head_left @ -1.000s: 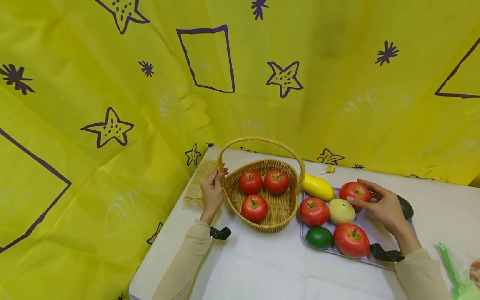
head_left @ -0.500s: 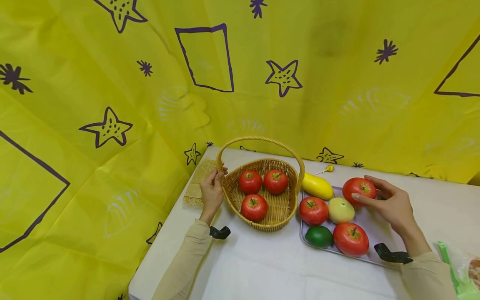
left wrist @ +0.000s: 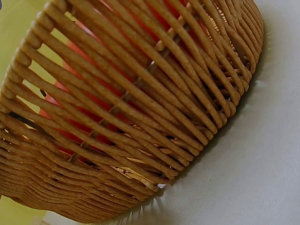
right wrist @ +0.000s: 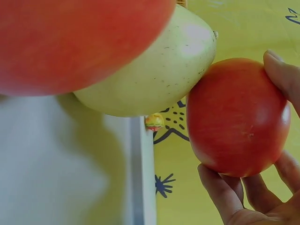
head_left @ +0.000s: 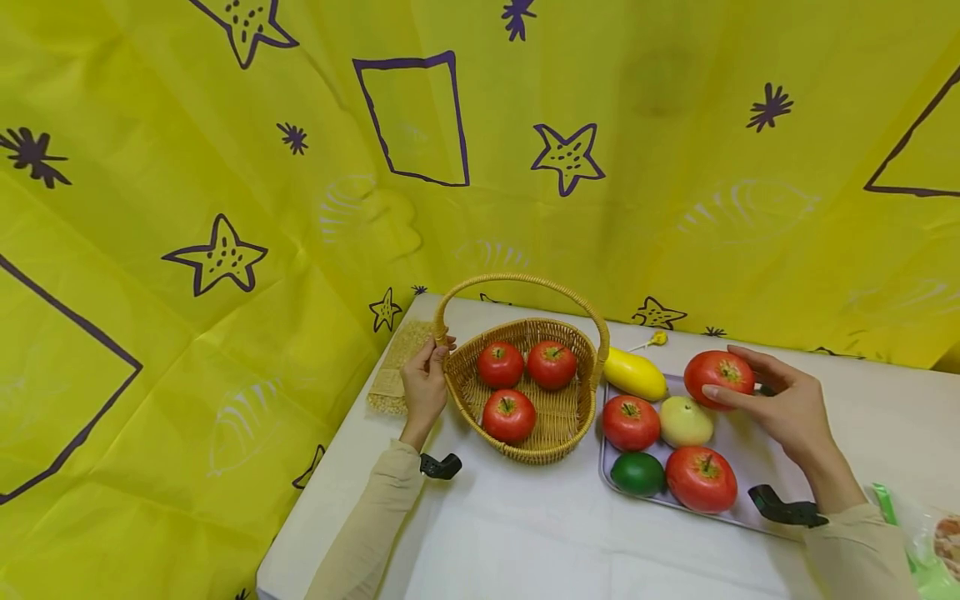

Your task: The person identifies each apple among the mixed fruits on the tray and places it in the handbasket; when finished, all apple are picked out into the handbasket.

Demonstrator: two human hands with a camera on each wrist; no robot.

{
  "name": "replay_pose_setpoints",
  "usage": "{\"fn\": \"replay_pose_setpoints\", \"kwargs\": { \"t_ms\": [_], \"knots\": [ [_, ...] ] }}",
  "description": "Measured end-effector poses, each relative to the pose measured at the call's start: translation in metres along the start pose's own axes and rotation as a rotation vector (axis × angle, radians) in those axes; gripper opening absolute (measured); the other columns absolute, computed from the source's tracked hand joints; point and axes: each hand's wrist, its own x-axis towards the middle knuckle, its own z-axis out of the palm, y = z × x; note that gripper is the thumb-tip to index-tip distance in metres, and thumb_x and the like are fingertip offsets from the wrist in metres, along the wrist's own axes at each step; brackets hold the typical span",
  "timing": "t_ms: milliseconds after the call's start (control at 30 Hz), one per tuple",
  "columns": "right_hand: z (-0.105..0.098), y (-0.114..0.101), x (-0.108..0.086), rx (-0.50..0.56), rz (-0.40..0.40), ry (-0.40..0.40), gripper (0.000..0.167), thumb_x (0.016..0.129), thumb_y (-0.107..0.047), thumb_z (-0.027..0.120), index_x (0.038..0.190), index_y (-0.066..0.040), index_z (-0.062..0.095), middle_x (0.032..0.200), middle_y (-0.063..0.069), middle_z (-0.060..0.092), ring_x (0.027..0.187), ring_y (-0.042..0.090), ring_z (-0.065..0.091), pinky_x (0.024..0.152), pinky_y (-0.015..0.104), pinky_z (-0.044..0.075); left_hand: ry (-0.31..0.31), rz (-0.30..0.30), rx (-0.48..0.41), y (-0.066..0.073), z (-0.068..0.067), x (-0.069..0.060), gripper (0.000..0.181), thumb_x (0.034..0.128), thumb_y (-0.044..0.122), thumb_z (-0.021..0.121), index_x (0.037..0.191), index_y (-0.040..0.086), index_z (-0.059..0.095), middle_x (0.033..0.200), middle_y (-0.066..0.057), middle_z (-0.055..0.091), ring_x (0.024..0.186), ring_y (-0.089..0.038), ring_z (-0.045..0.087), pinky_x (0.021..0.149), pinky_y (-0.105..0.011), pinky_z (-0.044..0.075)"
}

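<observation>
My left hand (head_left: 425, 383) grips the wicker basket (head_left: 551, 425) at its left rim, by the foot of the arched handle. Three red apples sit inside the basket, the nearest apple (head_left: 509, 416) toward the front; the left wrist view shows red through the weave (left wrist: 140, 108). My right hand (head_left: 787, 404) holds another red apple (head_left: 718, 379) between thumb and fingers above the back of the lilac tray (head_left: 765, 500). In the right wrist view that apple (right wrist: 238, 117) appears lifted, beside a pale green-yellow fruit (right wrist: 154, 70). On the tray lie two more red apples, the larger apple (head_left: 702, 479) in front.
A dark green fruit (head_left: 638, 474) lies at the tray's front left corner, and a yellow oblong fruit (head_left: 634, 373) at its back left. Behind is a lollipop (head_left: 658, 337). A beige packet (head_left: 397, 375) lies left of the basket; a plastic bag (head_left: 933, 542) sits far right.
My right hand has raised the apple from the tray and shifted it slightly right and back. The left hand and basket stay in place.
</observation>
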Motion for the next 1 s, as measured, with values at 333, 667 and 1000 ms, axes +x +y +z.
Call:
{"fn": "replay_pose_setpoints", "kwargs": {
  "t_ms": [333,667,1000],
  "knots": [
    [-0.003,-0.002,0.004,-0.011,0.008,0.017,0.068,0.087,-0.024,0.091,0.149,-0.018,0.064,0.107,-0.044,0.060,0.092,-0.007,0.058,0.071,0.008,0.048,0.010,0.006,0.004,0.011,0.003,-0.001,0.025,0.1063,-0.006,0.055,0.123,-0.017,0.069,0.112,-0.036,0.073,0.107,-0.055,0.070,0.098,-0.014,0.056],
    [-0.002,-0.015,0.002,-0.025,0.002,-0.022,0.067,0.088,-0.026,0.090,0.148,-0.017,0.064,0.111,-0.043,0.060,0.091,0.000,0.058,0.064,0.015,0.050,0.011,0.007,0.017,0.027,0.003,-0.002,0.026,0.1064,-0.005,0.055,0.126,-0.017,0.068,0.111,-0.036,0.073,0.106,-0.055,0.070,0.096,-0.011,0.054],
    [0.011,-0.047,-0.005,0.083,-0.118,-0.091,0.064,0.086,-0.008,0.090,0.145,-0.004,0.065,0.119,-0.034,0.067,0.105,-0.010,0.064,0.081,0.006,0.056,0.004,0.012,0.018,0.000,0.001,0.000,0.026,0.1063,-0.002,0.057,0.127,-0.011,0.071,0.112,-0.030,0.076,0.105,-0.049,0.073,0.097,-0.015,0.057]
  ]
}}
